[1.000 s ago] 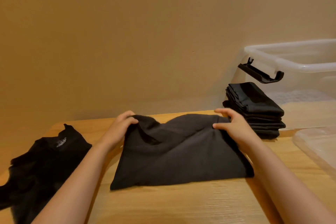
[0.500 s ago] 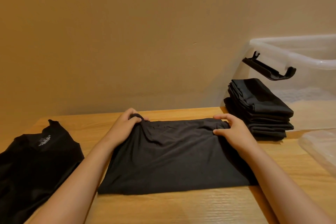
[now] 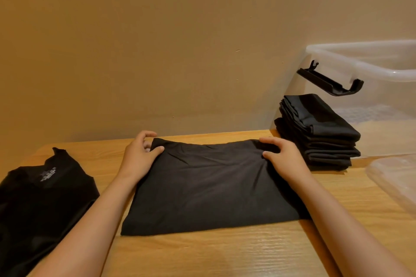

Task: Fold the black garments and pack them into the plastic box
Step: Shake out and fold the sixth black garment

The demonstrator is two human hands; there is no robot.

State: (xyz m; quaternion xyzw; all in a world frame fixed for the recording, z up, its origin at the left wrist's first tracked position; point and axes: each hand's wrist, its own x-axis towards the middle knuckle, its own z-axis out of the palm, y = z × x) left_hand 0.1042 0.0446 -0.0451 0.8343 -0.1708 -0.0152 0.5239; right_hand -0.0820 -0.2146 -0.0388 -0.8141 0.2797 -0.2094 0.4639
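Garment (image 3: 209, 186): black, soft, light, floppy; half-folded, left of plastic box (image 3: 382, 72). Left hand (image 3: 141, 154) and right hand (image 3: 284, 156) pinch its far corners, likely the best hold.

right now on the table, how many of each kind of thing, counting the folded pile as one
Single black garments: 2, the middle garment and the left garment
folded stack of black garments: 1
plastic box: 1
clear lid: 1
Total: 5
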